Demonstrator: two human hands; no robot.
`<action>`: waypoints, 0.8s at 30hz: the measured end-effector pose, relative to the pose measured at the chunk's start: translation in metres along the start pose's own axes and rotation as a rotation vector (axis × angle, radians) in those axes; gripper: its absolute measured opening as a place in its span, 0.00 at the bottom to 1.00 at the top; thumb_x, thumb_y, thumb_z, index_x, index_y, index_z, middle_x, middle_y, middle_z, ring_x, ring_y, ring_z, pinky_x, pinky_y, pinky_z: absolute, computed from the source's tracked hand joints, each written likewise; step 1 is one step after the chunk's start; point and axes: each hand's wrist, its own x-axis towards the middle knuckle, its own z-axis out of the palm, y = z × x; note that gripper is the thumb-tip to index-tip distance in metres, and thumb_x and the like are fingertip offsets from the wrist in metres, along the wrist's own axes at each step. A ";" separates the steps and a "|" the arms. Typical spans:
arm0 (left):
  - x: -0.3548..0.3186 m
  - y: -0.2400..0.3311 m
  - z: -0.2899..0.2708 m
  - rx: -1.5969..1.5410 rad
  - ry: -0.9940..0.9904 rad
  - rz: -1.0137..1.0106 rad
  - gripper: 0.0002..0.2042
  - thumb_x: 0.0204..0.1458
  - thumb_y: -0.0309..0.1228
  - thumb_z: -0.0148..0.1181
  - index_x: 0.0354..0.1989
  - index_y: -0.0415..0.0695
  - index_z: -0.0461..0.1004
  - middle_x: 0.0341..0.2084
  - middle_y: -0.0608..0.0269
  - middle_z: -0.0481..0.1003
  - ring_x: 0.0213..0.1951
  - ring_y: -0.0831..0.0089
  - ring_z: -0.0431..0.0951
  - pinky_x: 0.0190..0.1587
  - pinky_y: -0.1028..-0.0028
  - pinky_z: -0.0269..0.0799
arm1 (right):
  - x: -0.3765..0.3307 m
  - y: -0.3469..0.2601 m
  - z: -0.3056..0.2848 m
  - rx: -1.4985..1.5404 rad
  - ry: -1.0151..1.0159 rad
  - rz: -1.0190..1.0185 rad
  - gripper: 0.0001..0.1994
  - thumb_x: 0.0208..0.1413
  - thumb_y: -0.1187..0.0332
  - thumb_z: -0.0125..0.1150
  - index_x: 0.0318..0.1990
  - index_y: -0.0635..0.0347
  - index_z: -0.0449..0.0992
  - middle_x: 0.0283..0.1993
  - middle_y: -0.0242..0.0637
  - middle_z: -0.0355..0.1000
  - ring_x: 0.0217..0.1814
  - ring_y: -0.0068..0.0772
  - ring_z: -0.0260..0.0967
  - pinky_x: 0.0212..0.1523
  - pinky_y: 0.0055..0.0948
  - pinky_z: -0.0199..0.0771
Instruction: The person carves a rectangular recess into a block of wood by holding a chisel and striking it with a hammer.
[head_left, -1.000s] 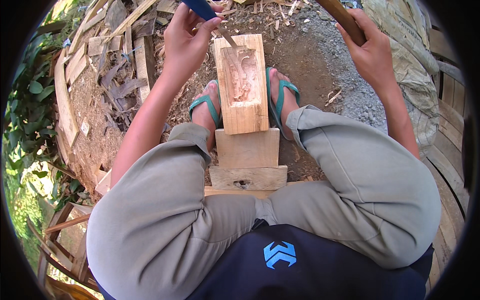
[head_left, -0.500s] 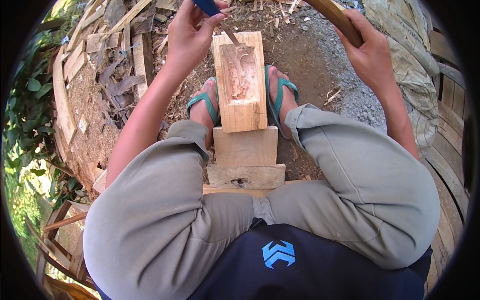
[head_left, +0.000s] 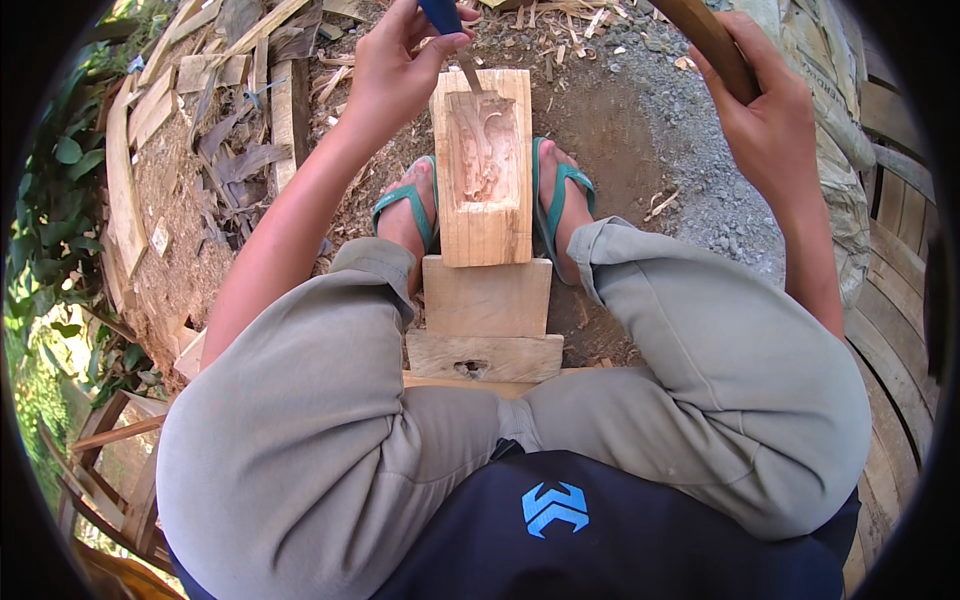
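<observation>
Between my sandalled feet stands a pale wooden block (head_left: 482, 236) with a rough rectangular hollow cut into its top. Curled shavings (head_left: 490, 140) lie inside the hollow. My left hand (head_left: 400, 60) grips the blue handle of a chisel (head_left: 441, 17), whose metal blade slants down to the hollow's far end. Up at the right, my right hand (head_left: 755, 95) is wrapped round a thick brown wooden handle (head_left: 712, 45). The far end of that handle runs out of view at the top, so its head is hidden.
Wooden boards (head_left: 487, 297) lie between my legs, just nearer than the block. Scrap planks (head_left: 285, 120) and sawdust cover the ground at left. Gravel (head_left: 725, 200) and a crumpled pale sack (head_left: 835, 120) are at right, beside curved wooden slats (head_left: 895, 290).
My right hand has moved right and slightly down with the wooden handle. My left hand and the chisel have shifted a little right, the blade now standing steeper at the hollow's far end.
</observation>
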 end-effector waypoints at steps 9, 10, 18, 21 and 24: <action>0.008 0.003 0.010 0.031 -0.068 0.024 0.19 0.58 0.13 0.56 0.57 0.37 0.68 0.44 0.57 0.79 0.48 0.72 0.81 0.50 0.71 0.79 | 0.007 -0.002 -0.019 -0.082 -0.185 0.147 0.18 0.65 0.63 0.63 0.60 0.53 0.74 0.32 0.30 0.68 0.31 0.22 0.61 0.34 0.26 0.64; 0.008 0.003 0.008 0.053 -0.072 0.040 0.19 0.57 0.13 0.56 0.57 0.37 0.68 0.44 0.57 0.79 0.48 0.72 0.81 0.50 0.71 0.79 | 0.008 -0.001 -0.019 -0.067 -0.160 0.157 0.18 0.65 0.63 0.63 0.61 0.53 0.73 0.32 0.30 0.68 0.32 0.22 0.61 0.34 0.26 0.64; 0.022 -0.011 0.003 0.068 -0.068 0.086 0.23 0.56 0.12 0.56 0.61 0.37 0.67 0.45 0.58 0.79 0.48 0.73 0.79 0.50 0.70 0.77 | 0.023 0.011 -0.012 -0.174 -0.327 0.220 0.20 0.65 0.64 0.63 0.62 0.55 0.72 0.33 0.31 0.70 0.33 0.22 0.62 0.35 0.29 0.64; 0.025 -0.009 0.004 -0.004 -0.101 0.053 0.23 0.57 0.13 0.57 0.62 0.38 0.67 0.45 0.59 0.79 0.48 0.73 0.79 0.51 0.71 0.76 | 0.032 0.016 -0.012 -0.087 -0.189 0.236 0.22 0.64 0.62 0.63 0.64 0.55 0.70 0.35 0.34 0.72 0.33 0.24 0.63 0.37 0.29 0.65; 0.027 -0.010 0.007 0.002 -0.128 0.020 0.23 0.57 0.13 0.58 0.62 0.38 0.67 0.45 0.59 0.79 0.49 0.74 0.78 0.51 0.71 0.75 | 0.024 0.023 0.001 -0.080 -0.159 0.136 0.21 0.64 0.63 0.63 0.63 0.54 0.70 0.32 0.33 0.69 0.31 0.23 0.62 0.36 0.28 0.64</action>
